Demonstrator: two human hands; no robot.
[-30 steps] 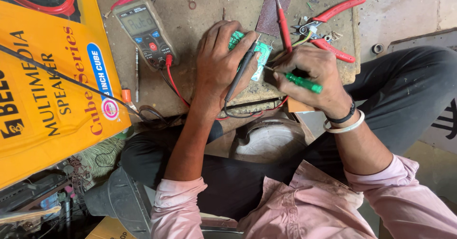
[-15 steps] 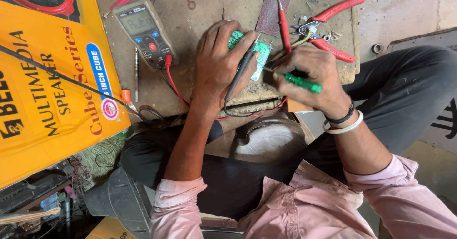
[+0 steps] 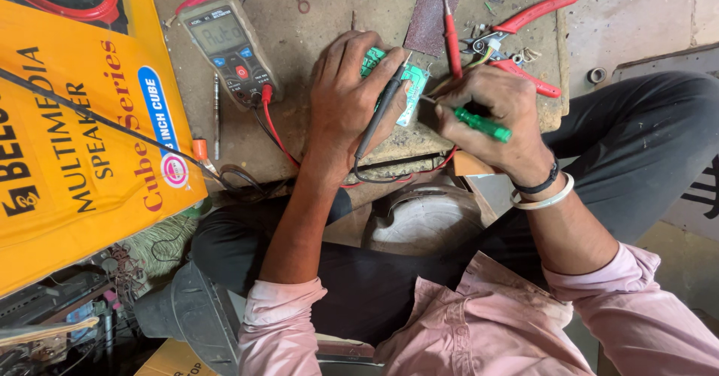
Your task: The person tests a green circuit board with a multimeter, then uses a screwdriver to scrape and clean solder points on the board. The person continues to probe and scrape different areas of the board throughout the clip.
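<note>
Between both hands lies the small green board (image 3: 410, 91), tilted toward one o'clock; left hand (image 3: 348, 95) grips a black probe (image 3: 378, 114), right hand (image 3: 490, 110) grips a green screwdriver (image 3: 479, 123).

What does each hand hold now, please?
Left hand: closed, holding the black probe on the green circuit board.
Right hand: closed on the green-handled tool.

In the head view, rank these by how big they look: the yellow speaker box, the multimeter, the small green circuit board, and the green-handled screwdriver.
1. Yellow speaker box, by far the largest, though partly cut off by the frame.
2. Multimeter.
3. Green circuit board and green-handled screwdriver: both are partly hidden by the left hand and right hand, so unranked.
</note>
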